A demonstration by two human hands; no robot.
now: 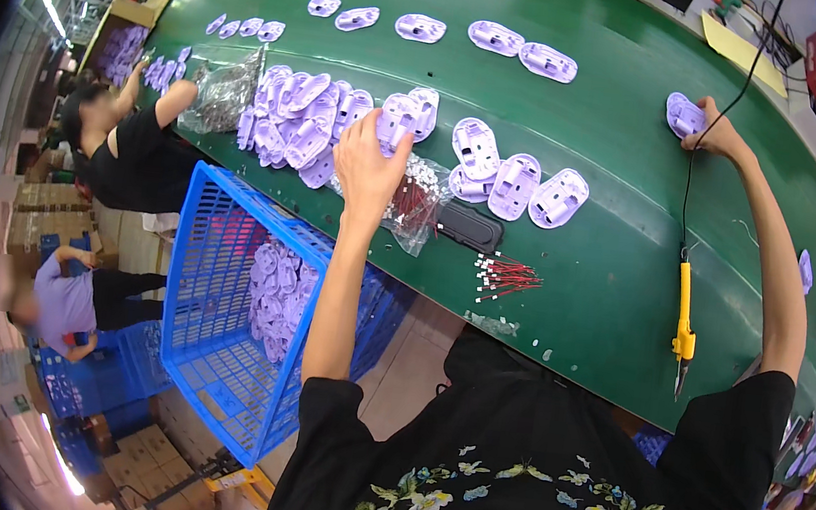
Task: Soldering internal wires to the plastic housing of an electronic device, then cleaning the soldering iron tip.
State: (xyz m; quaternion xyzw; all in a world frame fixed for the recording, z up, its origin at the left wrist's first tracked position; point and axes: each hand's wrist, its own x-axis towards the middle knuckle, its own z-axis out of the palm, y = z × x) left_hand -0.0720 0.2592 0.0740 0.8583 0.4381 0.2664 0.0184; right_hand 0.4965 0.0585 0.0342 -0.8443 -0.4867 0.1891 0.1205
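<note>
My left hand (368, 168) reaches over the green worktop and closes its thumb and fingers on a lilac plastic shell (399, 113) at the edge of a heap. Out to the far right, my right hand (720, 137) pinches another lilac shell (683, 113) by its near end, low over the table. Beside my left hand lies a heap of oval lilac shells (298, 112). Several more shells (514, 187) rest to its right. Below the left hand, a clear bag (414, 205) holds small red-wired connectors, next to a dark oblong case (470, 227).
Loose red wire leads (506, 276) lie near the front edge. A yellow-handled tool (685, 317) on a black cord is at right. A row of shells (421, 28) runs along the back. A blue crate (233, 376) with shells stands left; a co-worker (128, 153) sits beyond.
</note>
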